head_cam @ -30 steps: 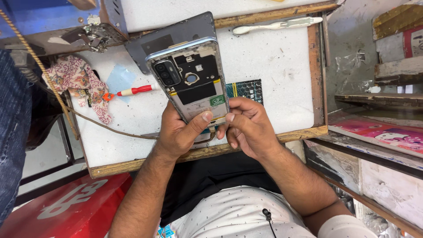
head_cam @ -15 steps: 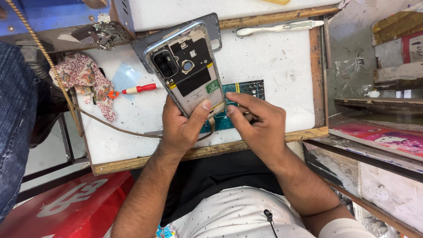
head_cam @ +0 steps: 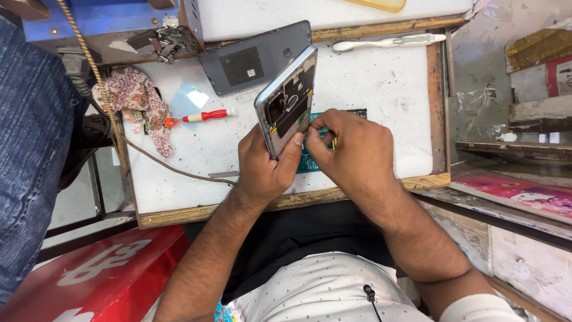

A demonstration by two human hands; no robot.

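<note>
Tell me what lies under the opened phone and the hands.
A green cutting mat on the white worktop shows beneath the opened phone. The left hand and right hand cover most of it.

We count two hands — the left hand (head_cam: pixel 262 170) and the right hand (head_cam: pixel 351 158) — around one opened phone (head_cam: pixel 289 101). On the white worktop (head_cam: pixel 381 83) we find one grey back cover (head_cam: pixel 253 59), one red-handled screwdriver (head_cam: pixel 202 116), one white brush (head_cam: pixel 387 43), one flowered cloth (head_cam: pixel 137 101), one green mat (head_cam: pixel 310 158) and one pale blue film (head_cam: pixel 189 98). At the top edge we note one yellow object (head_cam: pixel 378 5) — only partly in view.
</note>
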